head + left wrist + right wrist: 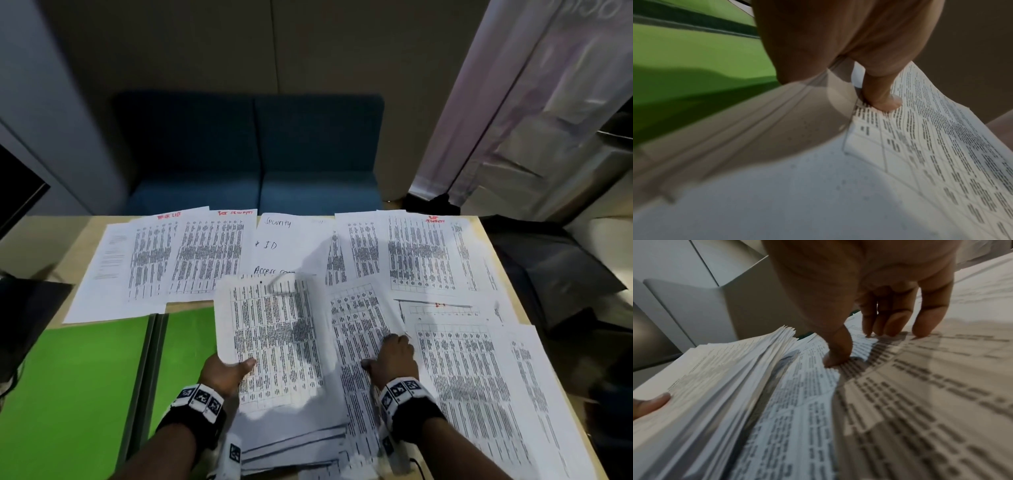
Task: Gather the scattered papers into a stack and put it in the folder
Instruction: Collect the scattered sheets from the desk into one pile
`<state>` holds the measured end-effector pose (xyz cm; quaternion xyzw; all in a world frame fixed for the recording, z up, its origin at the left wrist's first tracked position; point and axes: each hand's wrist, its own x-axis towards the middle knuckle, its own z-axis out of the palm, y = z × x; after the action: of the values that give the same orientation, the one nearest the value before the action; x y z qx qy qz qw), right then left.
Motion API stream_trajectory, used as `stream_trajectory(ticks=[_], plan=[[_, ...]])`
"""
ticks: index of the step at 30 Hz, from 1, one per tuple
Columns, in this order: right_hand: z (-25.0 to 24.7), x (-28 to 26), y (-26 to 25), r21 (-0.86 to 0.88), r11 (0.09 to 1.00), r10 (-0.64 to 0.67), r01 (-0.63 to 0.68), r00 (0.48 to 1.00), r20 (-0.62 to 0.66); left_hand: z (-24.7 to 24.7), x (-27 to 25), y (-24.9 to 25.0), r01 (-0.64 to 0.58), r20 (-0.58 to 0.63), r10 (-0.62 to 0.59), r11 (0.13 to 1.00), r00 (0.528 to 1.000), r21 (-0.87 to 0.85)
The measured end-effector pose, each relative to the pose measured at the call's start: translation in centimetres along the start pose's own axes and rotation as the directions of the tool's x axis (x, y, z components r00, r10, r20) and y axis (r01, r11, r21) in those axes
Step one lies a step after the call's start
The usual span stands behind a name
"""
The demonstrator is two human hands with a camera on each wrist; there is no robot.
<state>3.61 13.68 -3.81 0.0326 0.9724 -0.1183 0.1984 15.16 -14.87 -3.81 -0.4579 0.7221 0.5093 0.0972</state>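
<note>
Behind the pale wooden table (493, 310) we face a dark blue two-seat sofa (253, 150) against a grey wall. White printed sheets of paper (205, 253), most carrying dense black tables and three headed in red handwriting, lie overlapping from the far edge down to the near right corner; one sheet near the middle of the far edge carries only handwritten words. We cannot give an exact count, since they overlap, but roughly a dozen loose sheets show. One bright green folder (85, 383) lies open and flat at the near left corner, its dark spine running away from us, with the far-left sheets overlapping its far edge. Our left hand (224, 373) holds a thick stack of gathered white sheets (277, 342) raised off the table just right of the folder, thumb (882, 95) pressed on the top page and fingers underneath; the right wrist view shows many page edges fanned along its side. Our right hand (394, 359) sits just beside the stack on a loose tabled sheet (359, 322), thumb and fingertips (920, 321) pressing down on the paper with the fingers bent and slightly apart, and we cannot tell whether they pinch it.
</note>
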Motion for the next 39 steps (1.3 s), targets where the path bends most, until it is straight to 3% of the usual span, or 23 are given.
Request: stream_trajectory(ticks=[4,7,12,21,27,33,36,39], plan=[[-0.1,-0.5,-1.1,0.007,1.000,-0.021,0.020,0.998,0.057,0.0,0.1,-0.6,0.106,-0.045,-0.104,0.993,0.994,0.050],[0.0,-1.3,-1.9,0.073,0.996,-0.053,0.051,0.998,0.028,0.1,-0.3,-0.4,0.161,-0.078,-0.157,0.985,0.985,0.054],[-1.7,-0.2,-1.9,0.223,0.974,-0.046,0.035,0.998,0.044,0.2,-0.4,0.0,0.167,-0.063,-0.163,0.984,0.985,0.064],[-4.9,5.0,0.9,0.285,0.958,0.049,-0.019,0.994,-0.101,0.1,-0.3,-0.4,0.160,-0.057,-0.155,0.983,0.986,0.094],[-3.6,4.6,0.6,-0.021,0.993,0.112,-0.113,0.994,-0.012,0.4,-0.2,-0.1,0.173,-0.066,-0.168,0.980,0.984,0.093],[-3.2,5.2,-0.1,-0.012,0.984,0.179,-0.179,0.984,0.001,0.5,-0.1,-0.3,0.182,-0.068,-0.177,0.980,0.982,0.084],[-3.1,5.1,-0.2,-0.015,0.987,0.161,-0.161,0.987,-0.002,0.5,-0.1,-0.3,0.176,-0.075,-0.169,0.980,0.983,0.095],[-3.2,4.9,-0.1,0.108,0.989,0.104,-0.100,0.994,-0.024,0.5,-0.1,-0.3,0.175,-0.078,-0.168,0.979,0.983,0.107]])
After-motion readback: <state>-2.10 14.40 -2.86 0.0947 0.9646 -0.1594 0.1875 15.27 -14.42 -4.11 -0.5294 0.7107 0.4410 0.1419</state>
